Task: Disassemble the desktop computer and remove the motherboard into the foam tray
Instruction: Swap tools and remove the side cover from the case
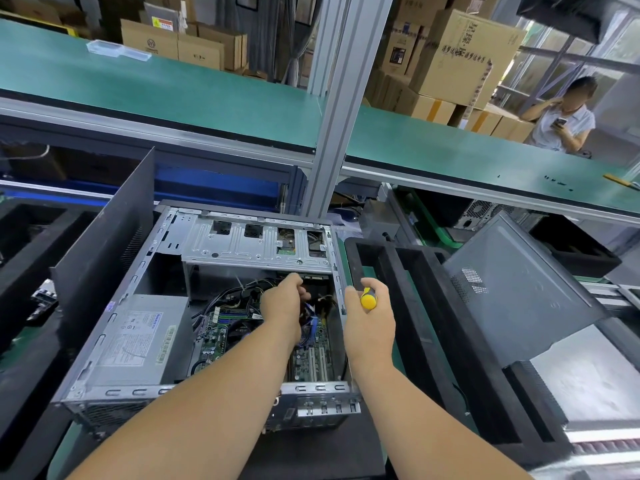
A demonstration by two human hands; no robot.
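An open desktop computer case [114,341] lies on its side in front of me. Its green motherboard [311,362] sits in the bottom, with a grey power supply [138,341] at the left and a metal drive cage [256,244] at the far end. My left hand [282,303] reaches into the case, fingers curled around a bundle of cables [323,303] above the board. My right hand [369,313] hovers at the case's right wall and grips a screwdriver with a yellow handle [368,299]. A black foam tray [415,306] stands right of the case.
The removed side panel [104,251] leans upright left of the case. Another grey case panel [519,299] lies on the foam at the right. A green shelf [207,95] and an aluminium post [339,116] rise behind. A person stands at the far right.
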